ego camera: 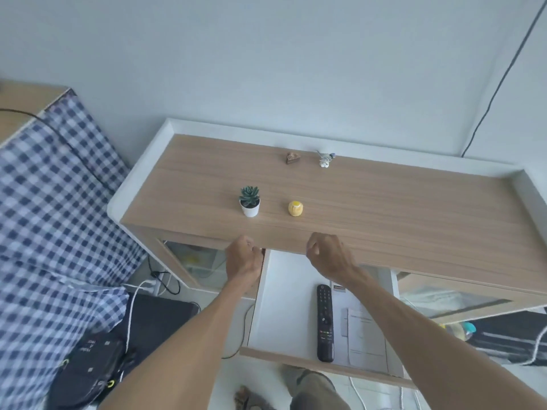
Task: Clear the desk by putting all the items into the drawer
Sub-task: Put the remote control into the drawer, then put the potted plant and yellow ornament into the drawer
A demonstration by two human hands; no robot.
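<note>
On the wooden desk (pixel 384 202) stand a small succulent in a white pot (pixel 249 201), a yellow cupcake-like object (pixel 296 208), a small brown figure (pixel 293 158) and a white and grey bird figurine (pixel 325 158). The white drawer (pixel 284 291) is pulled out below the desk's front edge and holds a black remote control (pixel 325 322) and papers (pixel 365 335). My left hand (pixel 242 257) hovers at the drawer's left corner, fingers curled, holding nothing. My right hand (pixel 327 255) hangs over the drawer just under the desk edge, fingers loosely curled and empty.
A blue checked cloth (pixel 50 217) covers furniture on the left. A black bag (pixel 88 371) and cables lie on the floor at the lower left. A black cable (pixel 503 75) runs down the wall at the right. Glass-fronted compartments flank the drawer.
</note>
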